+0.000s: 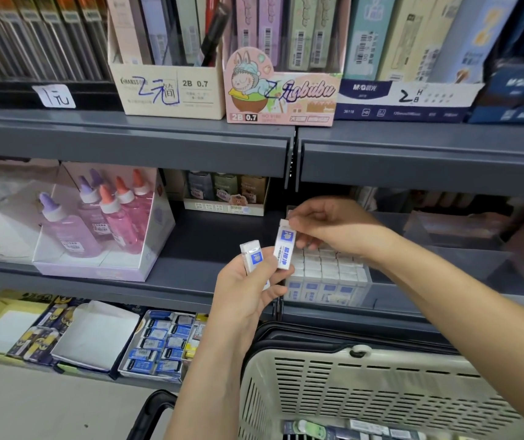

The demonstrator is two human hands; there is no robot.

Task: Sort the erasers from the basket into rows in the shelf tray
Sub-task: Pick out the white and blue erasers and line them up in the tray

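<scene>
My left hand point(246, 292) holds a white eraser with a blue sleeve point(252, 257) upright in front of the middle shelf. My right hand point(327, 225) pinches the top of a second, like eraser point(284, 246), which hangs just left of the clear shelf tray point(367, 285). Rows of white erasers point(327, 265) stand on end inside that tray, right under my right hand. The beige slotted basket point(365, 385) sits low at the front right, with a few packets visible at its bottom.
A grey shelf lip point(190, 147) runs above the hands. Pink and purple glue bottles point(102, 217) stand in a clear box at left. Below lies a tray of blue erasers point(162, 344). Empty clear bins point(463, 249) stand right of the tray.
</scene>
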